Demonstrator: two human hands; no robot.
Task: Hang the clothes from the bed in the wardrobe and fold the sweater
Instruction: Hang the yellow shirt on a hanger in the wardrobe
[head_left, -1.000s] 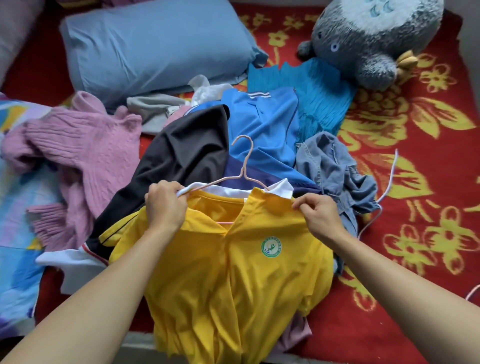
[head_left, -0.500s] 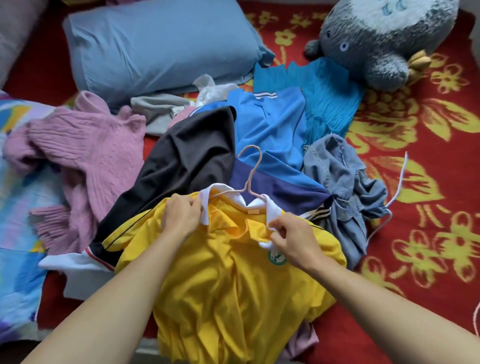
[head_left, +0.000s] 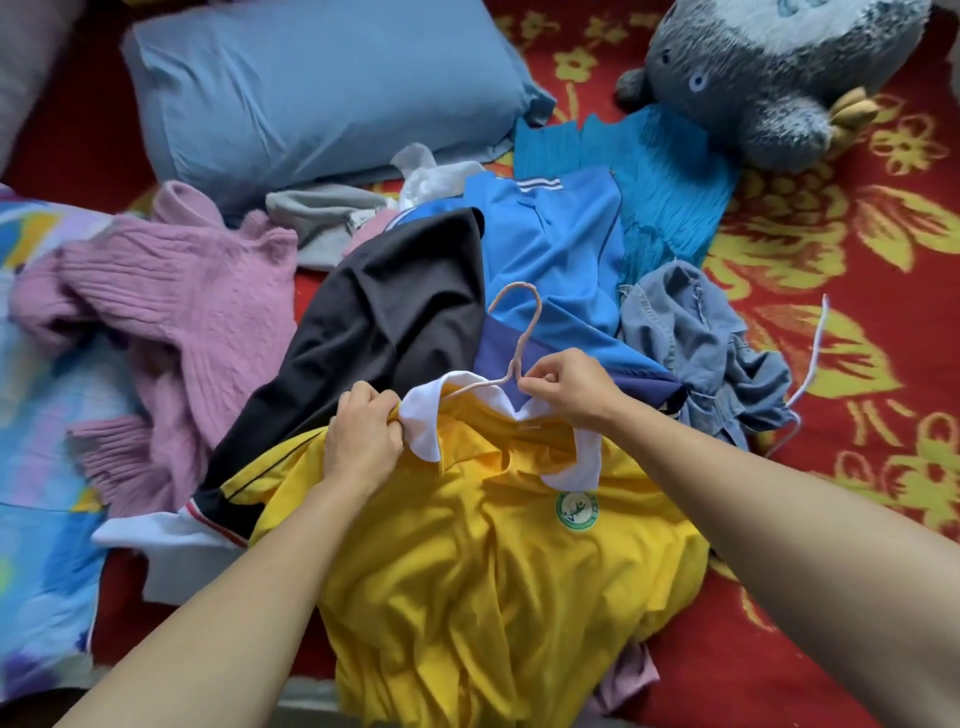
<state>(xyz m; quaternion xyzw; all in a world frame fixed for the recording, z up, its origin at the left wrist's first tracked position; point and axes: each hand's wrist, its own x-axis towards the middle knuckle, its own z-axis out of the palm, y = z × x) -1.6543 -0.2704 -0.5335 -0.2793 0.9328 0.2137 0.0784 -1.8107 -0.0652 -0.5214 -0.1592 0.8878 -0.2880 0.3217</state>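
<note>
A yellow polo shirt (head_left: 498, 561) with a white collar lies on the clothes pile at the bed's near edge. A pink wire hanger (head_left: 519, 332) sits inside its neck, hook pointing away from me. My left hand (head_left: 363, 436) grips the shirt's left shoulder by the collar. My right hand (head_left: 566, 389) pinches the white collar at the base of the hanger's hook. A pink knitted sweater (head_left: 171, 322) lies crumpled to the left. A black garment (head_left: 384, 322), a blue jersey (head_left: 556, 249) and a denim piece (head_left: 696, 343) lie behind the shirt.
A blue pillow (head_left: 311, 88) lies at the back and a grey plush toy (head_left: 763, 73) at the back right. A teal pleated garment (head_left: 660, 176) lies beside the toy. A white hanger (head_left: 810, 358) pokes out by the denim. The red flowered bedspread (head_left: 857, 467) shows on the right.
My right hand moved from the shirt's right shoulder up to the collar by the hook. The white collar now lies folded out over the hanger. My left hand stayed on the left shoulder.
</note>
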